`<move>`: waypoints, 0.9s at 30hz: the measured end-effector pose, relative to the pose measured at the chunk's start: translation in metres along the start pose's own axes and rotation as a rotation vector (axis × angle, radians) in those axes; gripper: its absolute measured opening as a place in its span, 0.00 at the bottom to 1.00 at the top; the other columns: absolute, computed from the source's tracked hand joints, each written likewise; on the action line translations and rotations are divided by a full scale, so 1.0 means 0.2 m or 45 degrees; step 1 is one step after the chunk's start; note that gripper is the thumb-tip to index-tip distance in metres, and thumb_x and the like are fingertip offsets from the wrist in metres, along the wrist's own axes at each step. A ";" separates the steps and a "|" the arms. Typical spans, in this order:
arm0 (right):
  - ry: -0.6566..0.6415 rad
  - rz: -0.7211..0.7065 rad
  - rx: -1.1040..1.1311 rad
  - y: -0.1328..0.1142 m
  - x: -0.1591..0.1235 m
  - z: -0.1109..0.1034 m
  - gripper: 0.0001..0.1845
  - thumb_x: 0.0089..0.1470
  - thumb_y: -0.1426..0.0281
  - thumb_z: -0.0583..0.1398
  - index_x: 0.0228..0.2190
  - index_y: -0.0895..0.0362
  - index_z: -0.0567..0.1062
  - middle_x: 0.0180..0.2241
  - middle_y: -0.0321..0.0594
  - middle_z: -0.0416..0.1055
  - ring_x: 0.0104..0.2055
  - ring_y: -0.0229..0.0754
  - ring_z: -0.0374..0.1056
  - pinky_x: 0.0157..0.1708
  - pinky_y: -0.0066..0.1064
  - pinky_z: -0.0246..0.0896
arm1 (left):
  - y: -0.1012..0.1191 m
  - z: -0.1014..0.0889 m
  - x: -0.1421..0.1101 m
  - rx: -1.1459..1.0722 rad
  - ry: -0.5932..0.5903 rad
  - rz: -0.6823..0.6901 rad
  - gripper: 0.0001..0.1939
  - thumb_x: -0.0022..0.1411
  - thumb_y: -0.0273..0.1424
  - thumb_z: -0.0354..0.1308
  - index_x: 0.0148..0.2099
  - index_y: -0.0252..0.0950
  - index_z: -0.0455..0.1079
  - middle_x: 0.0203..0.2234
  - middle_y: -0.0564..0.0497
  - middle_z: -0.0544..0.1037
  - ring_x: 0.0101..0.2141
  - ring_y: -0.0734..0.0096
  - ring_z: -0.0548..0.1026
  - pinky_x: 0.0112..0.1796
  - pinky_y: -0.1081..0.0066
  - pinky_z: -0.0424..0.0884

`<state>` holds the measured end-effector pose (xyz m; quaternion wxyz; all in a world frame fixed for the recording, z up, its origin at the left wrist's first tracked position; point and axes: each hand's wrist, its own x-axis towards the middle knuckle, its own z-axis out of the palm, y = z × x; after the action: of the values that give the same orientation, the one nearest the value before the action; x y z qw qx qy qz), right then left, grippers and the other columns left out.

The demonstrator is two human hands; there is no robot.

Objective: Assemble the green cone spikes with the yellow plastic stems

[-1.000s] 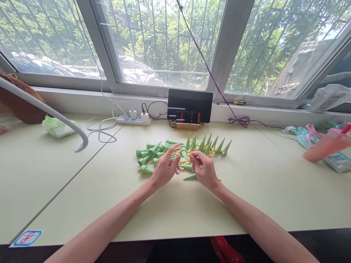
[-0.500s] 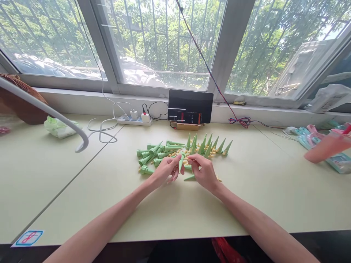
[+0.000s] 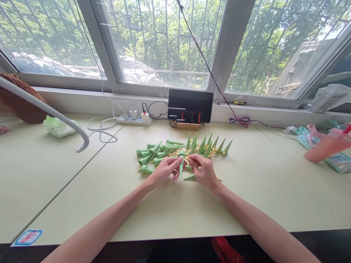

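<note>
The left hand (image 3: 166, 170) grips a green spike (image 3: 181, 164) between thumb and fingers, near its wide ribbed end; this spike lies to the right of the hand's palm, at the fingertips, with the broad end up and the thin tip slanting down toward the person. The right hand (image 3: 203, 170) is just to the right of it, thumb and fingertips drawn together close by the spike's broad end; whether they pinch something small cannot be told. Beyond and to the left of the left hand, a heap of lying green spikes (image 3: 153, 150) spreads out, some resting across others, and a capped green spike (image 3: 146, 169) lies just left of that hand. Beyond the right hand, a cluster of standing green spikes (image 3: 202, 146) points tip upward, with yellow pieces (image 3: 213, 151) scattered among them. A loose green spike (image 3: 189, 177) lies partly hidden under the right hand, its tip toward the left hand, and one yellow stub (image 3: 219, 179) shows just right of that hand's wrist. Farther beyond both hands, past the spikes, a phone (image 3: 189, 117) leans against a dark tablet (image 3: 190, 100). Well to the right of the right hand is a pink cup (image 3: 323, 148).
</note>
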<state>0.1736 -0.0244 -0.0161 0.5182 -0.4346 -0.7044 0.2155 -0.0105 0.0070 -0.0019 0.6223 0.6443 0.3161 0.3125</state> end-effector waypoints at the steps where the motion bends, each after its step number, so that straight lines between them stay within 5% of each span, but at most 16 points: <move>1: 0.001 0.004 0.000 0.00 0.00 0.00 0.12 0.63 0.65 0.54 0.35 0.57 0.75 0.30 0.41 0.75 0.29 0.41 0.70 0.28 0.30 0.66 | 0.00 0.00 0.00 0.012 -0.005 0.010 0.23 0.65 0.49 0.53 0.34 0.32 0.70 0.18 0.55 0.68 0.16 0.77 0.66 0.17 0.76 0.64; 20: -0.036 0.085 0.114 -0.02 0.01 -0.01 0.13 0.63 0.61 0.54 0.32 0.57 0.70 0.21 0.33 0.64 0.21 0.36 0.60 0.23 0.29 0.58 | -0.05 0.01 0.00 0.381 0.188 0.319 0.16 0.66 0.39 0.56 0.29 0.35 0.62 0.13 0.60 0.62 0.13 0.79 0.65 0.17 0.78 0.61; 27: -0.097 0.209 0.297 0.00 0.00 -0.01 0.14 0.63 0.60 0.55 0.32 0.57 0.71 0.19 0.31 0.64 0.20 0.35 0.61 0.22 0.28 0.57 | -0.08 -0.02 0.01 0.611 0.166 0.527 0.14 0.69 0.37 0.52 0.37 0.33 0.71 0.32 0.51 0.69 0.19 0.84 0.70 0.18 0.80 0.67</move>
<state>0.1750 -0.0248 -0.0145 0.5188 -0.4193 -0.6558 0.3537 -0.0127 0.0124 -0.0168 0.3543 0.8018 0.2823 0.3898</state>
